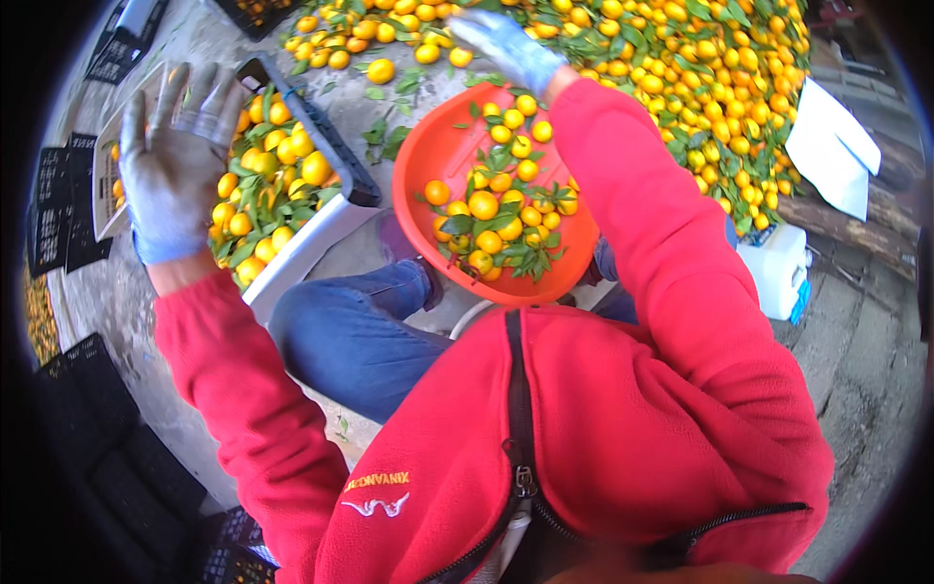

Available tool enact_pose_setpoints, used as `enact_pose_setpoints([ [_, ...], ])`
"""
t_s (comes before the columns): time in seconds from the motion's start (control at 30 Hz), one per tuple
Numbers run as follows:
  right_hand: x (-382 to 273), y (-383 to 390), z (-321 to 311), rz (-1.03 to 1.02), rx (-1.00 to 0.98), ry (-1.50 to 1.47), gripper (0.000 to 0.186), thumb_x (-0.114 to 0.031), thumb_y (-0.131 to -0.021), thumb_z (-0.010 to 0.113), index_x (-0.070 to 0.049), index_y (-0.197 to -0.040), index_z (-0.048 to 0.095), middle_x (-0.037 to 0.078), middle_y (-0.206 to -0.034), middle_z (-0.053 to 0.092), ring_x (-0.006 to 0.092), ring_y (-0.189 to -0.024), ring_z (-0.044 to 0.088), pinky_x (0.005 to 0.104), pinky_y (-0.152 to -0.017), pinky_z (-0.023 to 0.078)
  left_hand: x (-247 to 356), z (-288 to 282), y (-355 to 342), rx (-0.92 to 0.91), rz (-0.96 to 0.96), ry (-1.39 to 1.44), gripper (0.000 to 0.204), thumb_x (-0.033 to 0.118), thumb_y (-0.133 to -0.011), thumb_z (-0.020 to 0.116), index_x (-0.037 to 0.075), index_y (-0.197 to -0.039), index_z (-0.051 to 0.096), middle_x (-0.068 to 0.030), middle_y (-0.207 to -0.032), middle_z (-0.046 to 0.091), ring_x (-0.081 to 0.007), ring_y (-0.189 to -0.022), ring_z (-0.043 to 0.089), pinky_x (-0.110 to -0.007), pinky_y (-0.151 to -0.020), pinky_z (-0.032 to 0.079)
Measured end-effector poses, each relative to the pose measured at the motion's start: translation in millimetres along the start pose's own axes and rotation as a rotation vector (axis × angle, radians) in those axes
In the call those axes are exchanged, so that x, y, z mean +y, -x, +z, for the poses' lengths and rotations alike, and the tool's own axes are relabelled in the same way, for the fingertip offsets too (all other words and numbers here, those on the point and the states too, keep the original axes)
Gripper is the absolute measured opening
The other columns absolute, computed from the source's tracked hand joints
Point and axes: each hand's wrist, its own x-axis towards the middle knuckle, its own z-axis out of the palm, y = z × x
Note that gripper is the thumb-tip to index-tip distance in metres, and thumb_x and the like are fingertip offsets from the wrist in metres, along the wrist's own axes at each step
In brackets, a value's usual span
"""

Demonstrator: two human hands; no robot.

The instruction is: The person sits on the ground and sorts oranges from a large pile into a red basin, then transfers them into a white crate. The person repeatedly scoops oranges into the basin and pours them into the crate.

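Citrus fruits (484, 204) in red basin (438, 146) near gloved right hand (510, 46)

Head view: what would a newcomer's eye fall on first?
Likely the red basin of citrus fruit, above centre. Then the large fruit heap at upper right, the gloved right hand near its edge. At left, the gloved left hand is spread open by a fruit-filled crate.
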Motion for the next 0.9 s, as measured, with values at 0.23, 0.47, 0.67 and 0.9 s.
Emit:
enact_pose_setpoints([
  [0.23, 228, 194, -96, 0.722, -0.256, 0.688, 0.049, -0.041, -0.096, 0.048, -0.008, -0.13, 0.056, 0.02, -0.129, 0.057, 0.0346, -0.12, 0.054, 0.0412, -0.102, 0.043, -121, 69, 36, -0.279, -0.402, -0.119, 0.06, 0.044, -0.1, 0.046, -0.001, -0.139, 0.043, -0.0185, -0.13, 0.057, -0.0272, -0.113, 0.06, -0.041, -0.096, 0.048],
  [0.47, 308, 250, -31, 0.806, -0.048, 0.537, 0.058, -0.032, -0.085, 0.066, -0.006, -0.134, 0.052, 0.023, -0.127, 0.058, 0.0376, -0.121, 0.054, 0.0417, -0.102, 0.044, -155, 81, 12, -0.312, -0.415, -0.176, 0.061, 0.041, -0.101, 0.046, -0.002, -0.144, 0.036, -0.0204, -0.133, 0.054, -0.0268, -0.117, 0.058, -0.039, -0.099, 0.049],
  [0.67, 308, 242, -1, 0.949, 0.123, 0.247, 0.062, -0.031, -0.081, 0.071, -0.002, -0.133, 0.051, 0.021, -0.128, 0.059, 0.0348, -0.117, 0.058, 0.0405, -0.099, 0.046, -185, 102, -6, -0.324, -0.525, -0.289, 0.061, 0.042, -0.101, 0.044, -0.001, -0.144, 0.036, -0.0182, -0.133, 0.054, -0.0253, -0.117, 0.058, -0.038, -0.1, 0.047],
  [0.9, 251, 232, 13, 1.05, 0.363, -1.401, 0.036, -0.023, -0.089, 0.065, -0.002, -0.118, 0.06, 0.007, -0.108, 0.068, 0.0209, -0.085, 0.067, 0.0334, -0.072, 0.057, -221, 121, -17, -0.302, -0.558, -0.448, 0.06, 0.047, -0.1, 0.044, -0.001, -0.137, 0.046, -0.0165, -0.122, 0.06, -0.0223, -0.105, 0.062, -0.034, -0.091, 0.05],
])
